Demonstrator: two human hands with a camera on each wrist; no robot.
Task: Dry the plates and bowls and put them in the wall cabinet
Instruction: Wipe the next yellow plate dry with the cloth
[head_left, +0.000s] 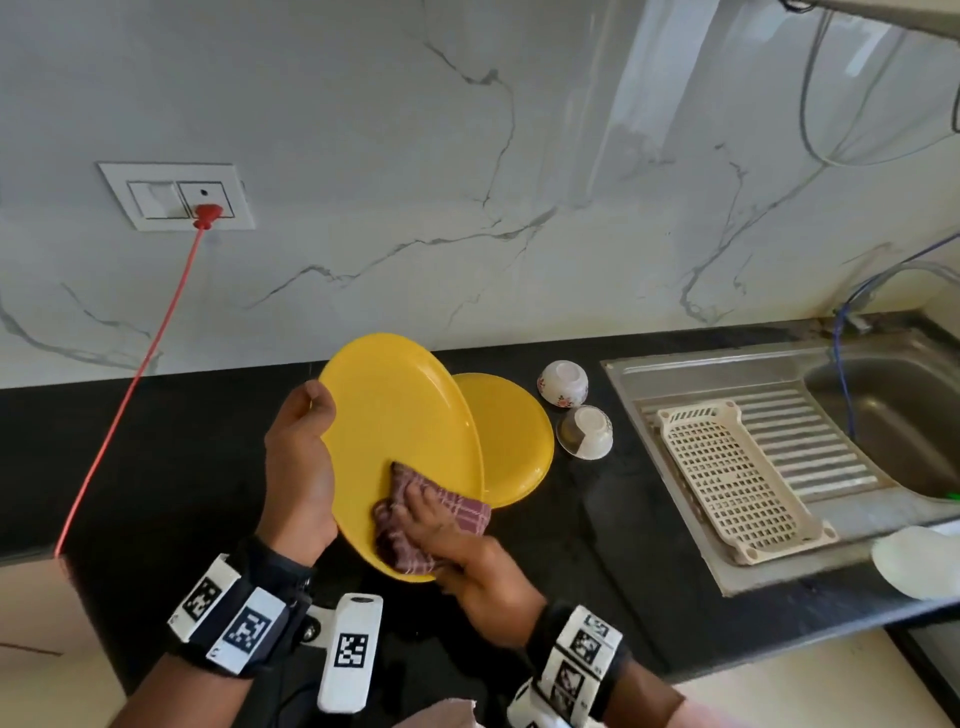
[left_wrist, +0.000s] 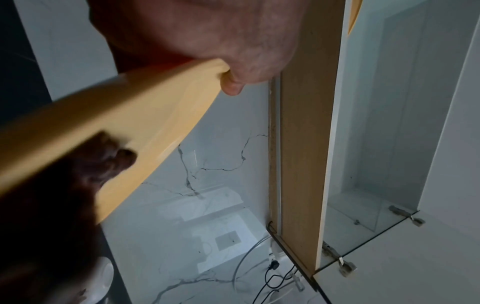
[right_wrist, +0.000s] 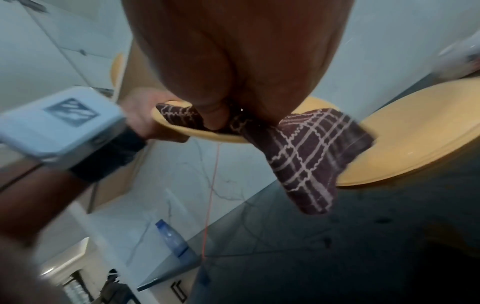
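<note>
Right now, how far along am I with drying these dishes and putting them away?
Early. Nothing looks put away: the open wall cabinet shows no dishes in the part visible. In hand: your left hand holds a yellow plate tilted while your right hand wipes it with a checked cloth. Left: a second yellow plate and two small bowls on the counter.

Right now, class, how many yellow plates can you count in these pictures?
2. One yellow plate is held tilted in the left hand; the second plate lies on the black counter behind it. More may be hidden.
</note>
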